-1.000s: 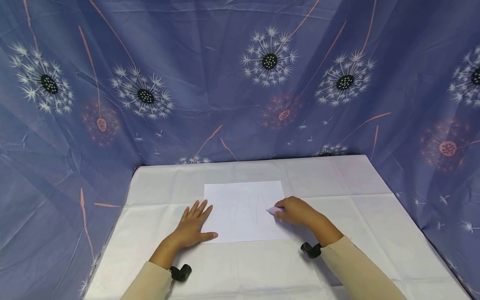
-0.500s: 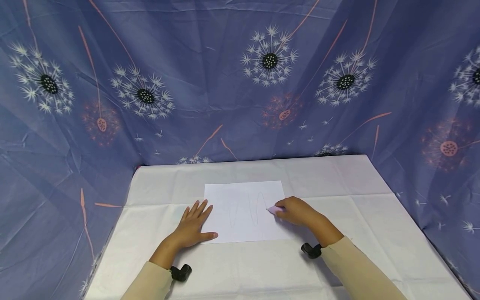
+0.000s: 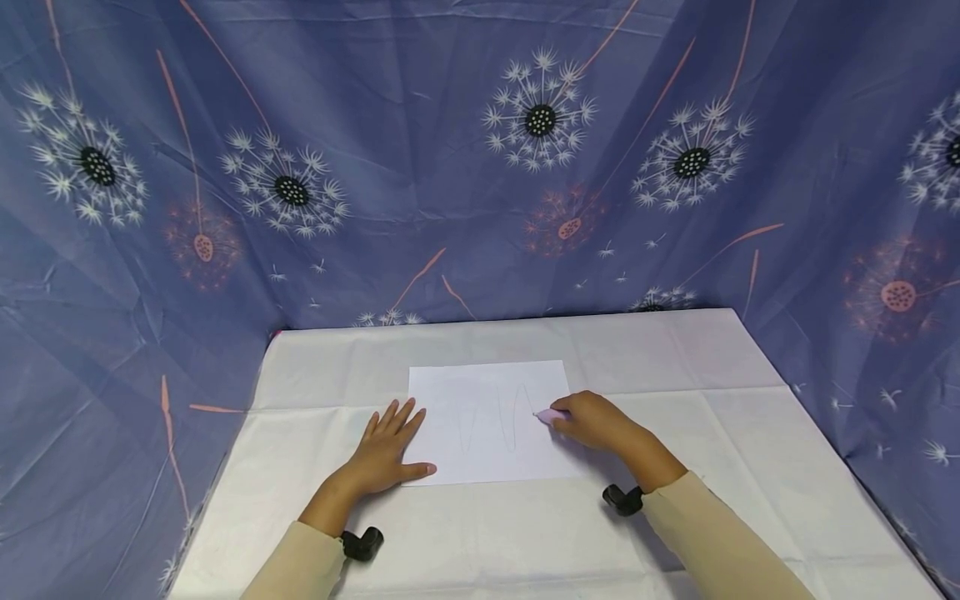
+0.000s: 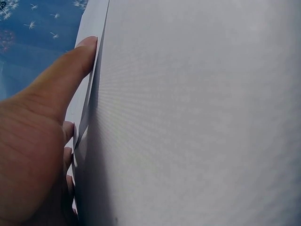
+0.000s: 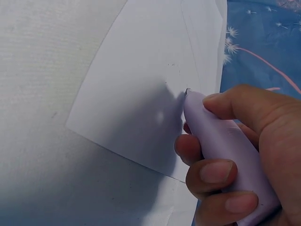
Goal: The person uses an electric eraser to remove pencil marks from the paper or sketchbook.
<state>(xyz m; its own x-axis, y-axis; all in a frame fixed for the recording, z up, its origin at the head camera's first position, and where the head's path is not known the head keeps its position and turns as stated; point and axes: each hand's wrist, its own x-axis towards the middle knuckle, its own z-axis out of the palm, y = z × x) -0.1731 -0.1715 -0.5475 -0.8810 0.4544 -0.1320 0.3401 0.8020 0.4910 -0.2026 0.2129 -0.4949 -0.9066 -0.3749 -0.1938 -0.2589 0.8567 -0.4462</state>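
A sheet of white paper (image 3: 487, 425) with faint thin zigzag lines lies on the white-covered table. My left hand (image 3: 386, 454) rests flat with spread fingers over the paper's left edge; its thumb (image 4: 70, 70) shows at the near edge in the left wrist view. My right hand (image 3: 596, 425) grips a chunky lilac tool, in shape like an electric eraser (image 5: 230, 150), with thumb and curled fingers around its body. Its small tip points left, right at the paper's right part, where one drawn line comes down close to it. Several small dark specks lie nearby.
The white cloth (image 3: 480, 542) with fold creases covers the table all round the paper. A blue curtain (image 3: 420, 167) printed with dandelions hangs behind and at both sides. Black wrist cameras sit by both sleeves.
The lilac tool's tip has moved very slightly up along the rightmost drawn line, together with my right hand. My left hand and the paper stay in place.
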